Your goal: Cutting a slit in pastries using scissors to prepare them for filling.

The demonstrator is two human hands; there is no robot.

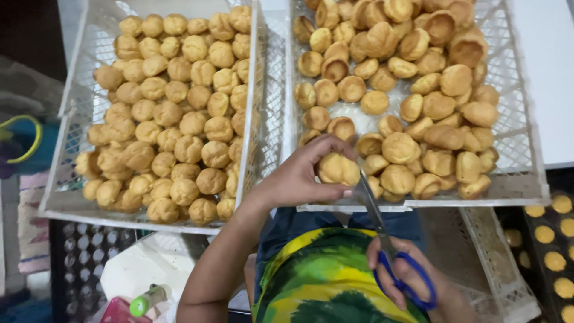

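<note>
While the left hand pinches a round golden puff, the right hand grips blue-handled scissors — best cut shallowly, steadily, clear of the fingertips.

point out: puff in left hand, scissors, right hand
puff (336, 168), head view, top of its crust
scissors (372, 204), head view, mid blade
right hand (405, 269), head view, fingers through the blue handle

You are in what looks like a small home bakery or pastry workroom. Two white plastic crates heaped with golden cream-puff shells fill the view, and a dark baking tray of small rounds sits lower right.
</note>
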